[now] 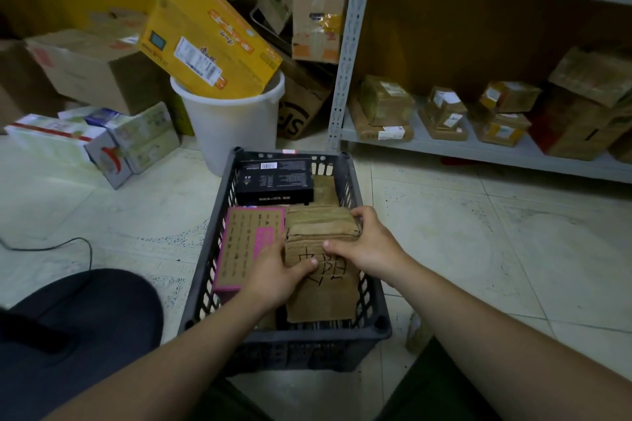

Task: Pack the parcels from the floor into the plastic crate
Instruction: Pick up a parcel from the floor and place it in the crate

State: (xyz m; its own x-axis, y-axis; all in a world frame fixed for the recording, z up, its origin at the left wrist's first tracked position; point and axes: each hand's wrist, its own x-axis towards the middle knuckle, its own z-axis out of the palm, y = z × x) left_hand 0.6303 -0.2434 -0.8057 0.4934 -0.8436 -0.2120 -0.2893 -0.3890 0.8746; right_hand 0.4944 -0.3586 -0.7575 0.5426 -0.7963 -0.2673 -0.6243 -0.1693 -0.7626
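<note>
A bucket (236,126) stands behind the crate (307,349); inside, a pink box (239,243) crowds the parcel (328,297) your left hand (277,275) and right hand (371,246) grip.

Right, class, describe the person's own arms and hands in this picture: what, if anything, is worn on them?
The left forearm and right forearm are bare as far as the frame shows; no sleeves in view. The left hand and right hand wear no gloves, and no rings, watch or bracelet can be seen.

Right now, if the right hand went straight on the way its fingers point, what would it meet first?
Probably the black box at the crate's far end, beyond the brown parcel the right hand grips; depth is unclear.
</note>
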